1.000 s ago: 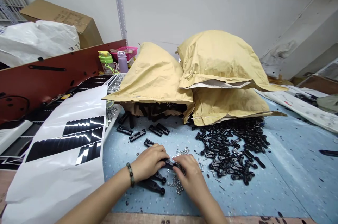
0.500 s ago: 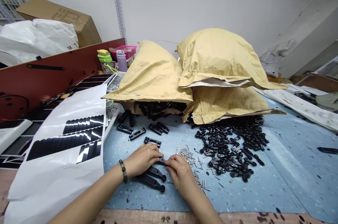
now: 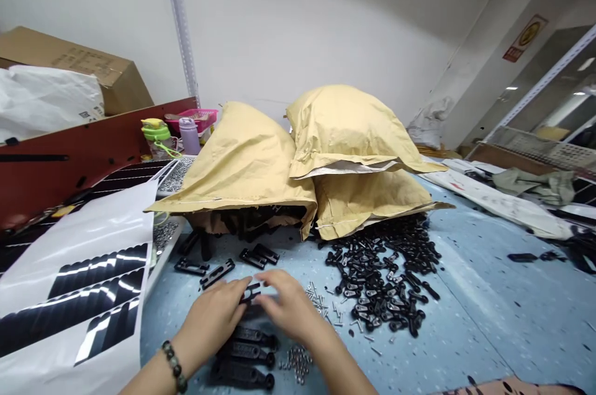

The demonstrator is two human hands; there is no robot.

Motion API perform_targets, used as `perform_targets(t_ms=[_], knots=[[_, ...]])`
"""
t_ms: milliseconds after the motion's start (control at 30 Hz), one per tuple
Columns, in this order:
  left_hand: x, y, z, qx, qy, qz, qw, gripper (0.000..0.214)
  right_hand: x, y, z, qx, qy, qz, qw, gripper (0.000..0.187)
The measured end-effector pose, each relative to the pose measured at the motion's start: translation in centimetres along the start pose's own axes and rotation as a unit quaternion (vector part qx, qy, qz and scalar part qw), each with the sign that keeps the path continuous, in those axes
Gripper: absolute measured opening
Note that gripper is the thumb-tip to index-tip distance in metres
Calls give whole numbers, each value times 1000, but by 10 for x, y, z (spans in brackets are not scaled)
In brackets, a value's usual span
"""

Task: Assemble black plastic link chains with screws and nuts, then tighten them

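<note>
My left hand [image 3: 212,320] and my right hand [image 3: 288,307] meet low in the middle of the view, over the blue table [image 3: 465,333]. Together they pinch a small black plastic bracket [image 3: 252,292], fingers closed on its two ends. Below the hands lie three assembled black parts [image 3: 244,354] in a row, beside a small heap of silver nuts [image 3: 298,361]. Loose silver screws [image 3: 323,305] are scattered just right of my right hand. A large pile of small black plastic pieces [image 3: 386,274] spreads further right.
Tan paper sacks [image 3: 326,159] are stacked behind the work spot, black parts spilling from under them. More black brackets [image 3: 212,271] lie at the left. A white sheet with black stickers [image 3: 79,283] covers the left side. A red board [image 3: 69,159], bottles and a cardboard box stand behind.
The head camera has tilted up and right, so the scene sits lower and further left. Both hands have lifted a black bracket off the table and hold it between them.
</note>
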State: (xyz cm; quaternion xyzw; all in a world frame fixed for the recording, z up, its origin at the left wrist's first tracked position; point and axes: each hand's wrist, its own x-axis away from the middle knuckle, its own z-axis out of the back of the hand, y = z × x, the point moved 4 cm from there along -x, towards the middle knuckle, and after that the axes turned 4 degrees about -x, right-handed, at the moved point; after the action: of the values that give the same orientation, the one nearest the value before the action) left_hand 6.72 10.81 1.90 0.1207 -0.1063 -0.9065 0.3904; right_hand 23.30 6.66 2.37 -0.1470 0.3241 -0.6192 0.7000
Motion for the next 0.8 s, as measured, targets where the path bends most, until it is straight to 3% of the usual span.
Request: perform_targets(t_ms=[67,133,200,267,367,500,633,800], knots=[[-9,6,1,61,-41,40,996,32,-5,35,27,39,73,-105,991,18],[-14,14,6,141,-33,65,987,35,-14,72,50,76,135,-183,971,18],[-17,22,10,215,-22,77,973,41,-25,101,63,91,162,-220,958,16],[-19,25,9,274,-30,87,957,38,-35,113,66,83,164,-224,957,12],[-22,21,2,374,-38,102,921,27,-39,96,56,28,140,-179,973,9],[-25,11,-3,436,-17,118,892,29,-24,37,35,-93,79,-63,990,8],[-23,14,5,350,22,111,930,27,-14,-10,28,-237,58,53,968,12],[-20,28,21,251,36,46,966,21,-9,-22,37,-193,56,101,974,16]])
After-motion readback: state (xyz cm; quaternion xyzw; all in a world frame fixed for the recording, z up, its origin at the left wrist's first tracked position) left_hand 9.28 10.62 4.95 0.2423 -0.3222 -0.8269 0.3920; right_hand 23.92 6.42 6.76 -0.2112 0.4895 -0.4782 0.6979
